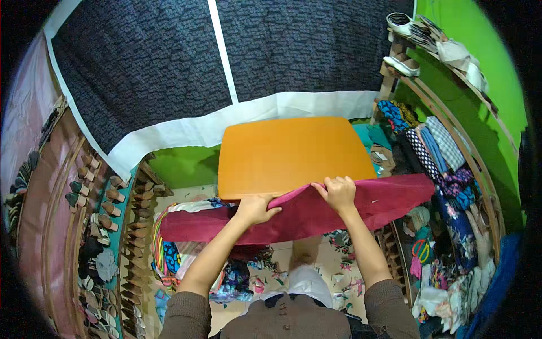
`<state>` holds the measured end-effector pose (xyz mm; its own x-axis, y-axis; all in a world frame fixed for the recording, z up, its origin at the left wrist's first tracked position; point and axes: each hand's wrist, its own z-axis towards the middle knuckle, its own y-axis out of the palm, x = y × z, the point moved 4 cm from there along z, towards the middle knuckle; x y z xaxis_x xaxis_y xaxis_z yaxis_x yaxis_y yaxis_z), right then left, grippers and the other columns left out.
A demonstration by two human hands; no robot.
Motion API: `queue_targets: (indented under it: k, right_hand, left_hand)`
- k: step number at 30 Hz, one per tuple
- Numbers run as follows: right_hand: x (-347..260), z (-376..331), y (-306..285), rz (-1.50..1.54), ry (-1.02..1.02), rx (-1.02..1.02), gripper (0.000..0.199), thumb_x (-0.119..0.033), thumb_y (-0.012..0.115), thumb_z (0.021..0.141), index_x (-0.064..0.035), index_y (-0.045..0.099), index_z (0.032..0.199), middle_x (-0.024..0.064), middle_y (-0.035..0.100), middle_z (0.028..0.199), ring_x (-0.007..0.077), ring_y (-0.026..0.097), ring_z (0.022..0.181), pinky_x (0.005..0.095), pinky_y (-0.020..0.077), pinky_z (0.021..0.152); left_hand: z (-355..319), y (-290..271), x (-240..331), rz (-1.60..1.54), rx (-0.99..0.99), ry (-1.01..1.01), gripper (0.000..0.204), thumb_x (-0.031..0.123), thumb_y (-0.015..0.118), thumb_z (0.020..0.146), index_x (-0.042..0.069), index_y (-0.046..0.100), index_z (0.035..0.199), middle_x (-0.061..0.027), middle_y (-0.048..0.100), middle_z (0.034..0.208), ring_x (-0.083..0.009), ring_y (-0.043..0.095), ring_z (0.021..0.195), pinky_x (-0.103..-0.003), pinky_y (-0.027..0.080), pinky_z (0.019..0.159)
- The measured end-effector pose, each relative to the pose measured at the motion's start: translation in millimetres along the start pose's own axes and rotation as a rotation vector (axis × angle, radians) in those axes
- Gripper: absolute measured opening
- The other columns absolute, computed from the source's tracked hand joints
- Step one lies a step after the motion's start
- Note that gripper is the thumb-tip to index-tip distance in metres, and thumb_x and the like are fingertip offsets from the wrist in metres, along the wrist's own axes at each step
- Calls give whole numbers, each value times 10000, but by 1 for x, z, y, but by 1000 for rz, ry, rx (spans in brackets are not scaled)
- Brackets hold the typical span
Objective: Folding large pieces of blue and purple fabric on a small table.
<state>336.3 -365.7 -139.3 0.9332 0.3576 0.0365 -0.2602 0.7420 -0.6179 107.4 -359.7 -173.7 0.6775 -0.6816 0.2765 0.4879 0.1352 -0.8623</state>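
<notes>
Nearest the camera, a brown buttoned shirt (282,319) and white legwear (312,283) show above a floor (345,287) with a flower pattern; a heap of patterned fabrics (234,279) lies on it, to the left. Brown sleeves end near the elbows, and bare forearms reach forward to a long maroon cloth (299,223), which stretches from side to side along the near edge of an orange tabletop (293,150). The left hand (257,210) closes on the cloth's upper edge beside the tabletop's near edge, thumb lying over the fabric, some fingers hidden. Further to the right, the right hand (340,194) has its fingers curled in, narrow, pinching the same edge against the thumb; between the hands the edge rises in a fold. Racks of shoes (135,243) line the left side, while folded fabrics (432,147) fill a wooden rack (480,169) on the right. Beyond the tabletop hangs a dark patterned curtain (305,56) with a white border, beside a bright green wall (480,34).
</notes>
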Motion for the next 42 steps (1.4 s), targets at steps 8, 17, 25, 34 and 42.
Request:
queue_targets:
  k: [8, 17, 25, 34, 42]
  right_hand:
    - [-2, -53, -52, -147, 92, -172, 351, -405, 572, 799, -106, 515, 623, 86, 509, 458, 248, 535, 418, 364, 409, 386]
    - [-29, -123, -88, 2, 259, -307, 194, -244, 466, 872, -80, 480, 770, 125, 535, 482, 290, 562, 432, 421, 433, 379]
    - [17, -132, -142, 304, 461, -303, 236, -266, 389, 905, -65, 478, 818, 201, 549, 560, 409, 558, 538, 517, 426, 473]
    - [-27, -190, -189, 411, 35, -421, 194, -270, 572, 811, -93, 505, 856, 92, 542, 584, 326, 575, 595, 447, 466, 544]
    - [10, -219, -233, 298, -139, -913, 413, -166, 679, 647, -115, 552, 1037, 112, 555, 960, 294, 560, 913, 417, 485, 697]
  left_hand:
    - [-6, 41, 32, -151, -243, -434, 356, 387, 501, 824, 82, 646, 935, -193, 630, 805, -336, 613, 780, -424, 475, 700]
    - [-8, 91, 86, -1054, 111, -980, 248, 177, 483, 842, -11, 611, 941, -80, 630, 848, -176, 570, 763, -312, 428, 709]
    - [-38, 8, 168, -330, -263, -498, 347, 364, 495, 841, 60, 624, 947, -182, 622, 776, -314, 611, 750, -402, 452, 642]
    - [-172, 1, 221, 85, 104, -360, 151, 217, 564, 790, 105, 593, 886, -108, 623, 767, -292, 602, 674, -381, 464, 537]
    - [-149, -20, 242, 305, 95, -121, 188, 121, 595, 691, 114, 609, 878, -40, 608, 733, -227, 598, 650, -349, 469, 528]
